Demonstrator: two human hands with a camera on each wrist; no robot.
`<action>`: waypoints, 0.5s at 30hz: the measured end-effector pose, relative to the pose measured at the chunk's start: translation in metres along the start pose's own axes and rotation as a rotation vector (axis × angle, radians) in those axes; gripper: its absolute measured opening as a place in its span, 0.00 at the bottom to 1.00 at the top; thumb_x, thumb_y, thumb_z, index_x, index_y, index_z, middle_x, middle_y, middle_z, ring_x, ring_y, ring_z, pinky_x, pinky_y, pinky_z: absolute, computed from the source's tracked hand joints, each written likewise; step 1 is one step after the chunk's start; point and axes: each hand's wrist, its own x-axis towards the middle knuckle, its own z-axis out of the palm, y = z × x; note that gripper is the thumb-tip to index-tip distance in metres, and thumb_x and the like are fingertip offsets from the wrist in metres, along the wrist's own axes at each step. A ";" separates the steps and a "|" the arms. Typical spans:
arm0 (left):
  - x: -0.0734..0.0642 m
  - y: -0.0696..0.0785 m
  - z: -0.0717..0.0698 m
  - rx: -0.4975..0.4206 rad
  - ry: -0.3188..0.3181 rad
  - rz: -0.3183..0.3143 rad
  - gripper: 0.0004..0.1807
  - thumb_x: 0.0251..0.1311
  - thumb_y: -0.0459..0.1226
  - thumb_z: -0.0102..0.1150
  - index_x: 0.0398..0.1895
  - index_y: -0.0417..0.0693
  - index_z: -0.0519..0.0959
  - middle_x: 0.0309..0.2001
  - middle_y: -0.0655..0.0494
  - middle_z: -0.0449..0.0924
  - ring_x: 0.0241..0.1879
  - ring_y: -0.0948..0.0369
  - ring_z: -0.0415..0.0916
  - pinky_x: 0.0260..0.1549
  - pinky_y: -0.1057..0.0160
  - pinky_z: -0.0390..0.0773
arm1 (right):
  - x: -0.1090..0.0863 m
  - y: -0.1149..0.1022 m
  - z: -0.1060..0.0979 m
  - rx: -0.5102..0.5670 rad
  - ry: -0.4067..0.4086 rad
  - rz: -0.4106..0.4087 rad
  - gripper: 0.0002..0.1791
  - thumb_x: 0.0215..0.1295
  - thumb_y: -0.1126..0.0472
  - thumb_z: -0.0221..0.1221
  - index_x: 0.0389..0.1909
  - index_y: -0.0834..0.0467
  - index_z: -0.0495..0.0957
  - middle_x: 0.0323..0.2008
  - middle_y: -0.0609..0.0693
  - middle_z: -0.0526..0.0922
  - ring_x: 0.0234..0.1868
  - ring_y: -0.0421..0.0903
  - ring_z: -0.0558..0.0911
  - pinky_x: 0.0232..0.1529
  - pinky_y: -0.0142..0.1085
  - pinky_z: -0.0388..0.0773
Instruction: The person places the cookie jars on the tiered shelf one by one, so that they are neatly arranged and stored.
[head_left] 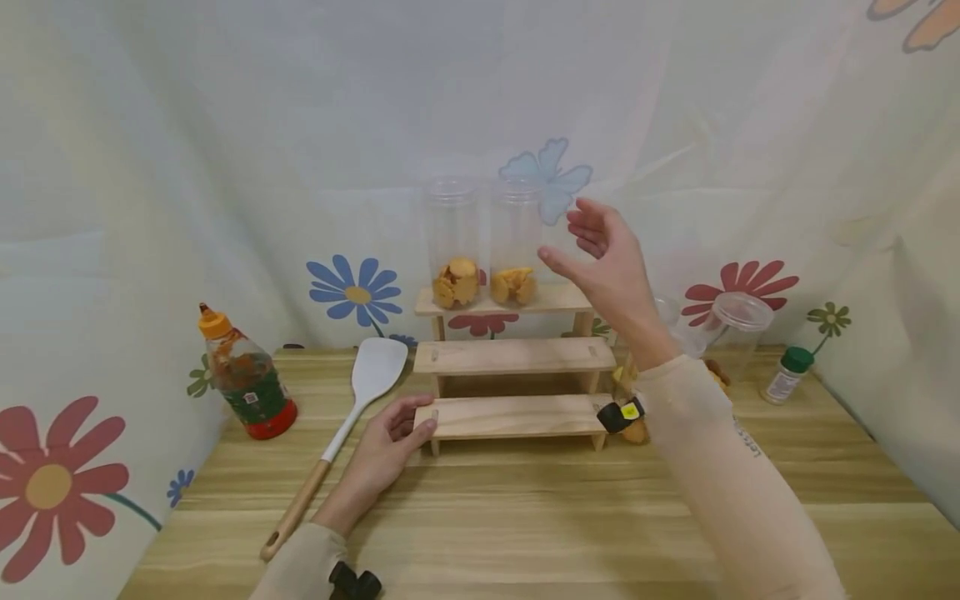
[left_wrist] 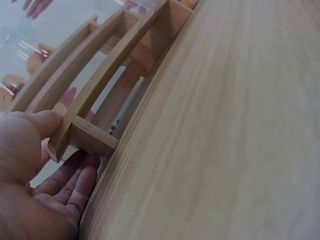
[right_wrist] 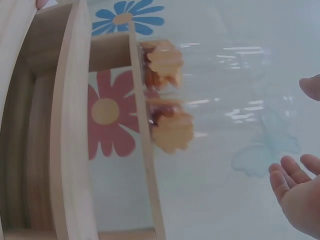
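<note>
A three-step wooden rack (head_left: 513, 354) stands on the table. My left hand (head_left: 387, 442) grips the left end of its lowest step; in the left wrist view the thumb lies on the board and the fingers (left_wrist: 82, 187) curl beside the leg. Two clear lidded jars with yellowish, scalloped snack pieces inside, a left jar (head_left: 453, 229) and a right jar (head_left: 516, 229), stand upright on the top step. My right hand (head_left: 611, 258) hovers just right of the right jar, apart from it, with thumb and fingers spread and nothing between them.
Left of the rack lie a white spatula (head_left: 375, 371) with a wooden handle and a sauce bottle (head_left: 251, 379) with an orange cap. Behind my right forearm stand more clear jars (head_left: 738, 325), partly hidden. A small green-capped bottle (head_left: 787, 375) is farther right. A flowered cloth hangs behind.
</note>
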 end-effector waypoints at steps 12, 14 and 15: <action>-0.001 -0.001 -0.001 0.012 -0.003 0.003 0.25 0.78 0.43 0.71 0.73 0.49 0.81 0.70 0.47 0.83 0.68 0.50 0.80 0.65 0.60 0.79 | -0.054 0.002 -0.067 -0.103 0.121 -0.026 0.44 0.70 0.60 0.77 0.83 0.55 0.68 0.75 0.55 0.78 0.76 0.53 0.76 0.76 0.36 0.72; 0.000 -0.001 -0.001 0.013 -0.006 0.009 0.25 0.78 0.44 0.71 0.73 0.49 0.81 0.70 0.47 0.83 0.68 0.51 0.80 0.65 0.60 0.79 | -0.064 0.008 -0.076 -0.121 0.135 0.000 0.44 0.71 0.60 0.77 0.84 0.54 0.68 0.75 0.54 0.77 0.76 0.53 0.76 0.73 0.31 0.73; 0.000 -0.001 -0.001 0.012 -0.008 0.010 0.26 0.78 0.44 0.71 0.73 0.49 0.81 0.70 0.47 0.83 0.68 0.51 0.80 0.66 0.60 0.79 | -0.069 0.012 -0.080 -0.133 0.142 0.016 0.44 0.71 0.60 0.77 0.84 0.53 0.67 0.75 0.54 0.77 0.75 0.53 0.76 0.71 0.29 0.73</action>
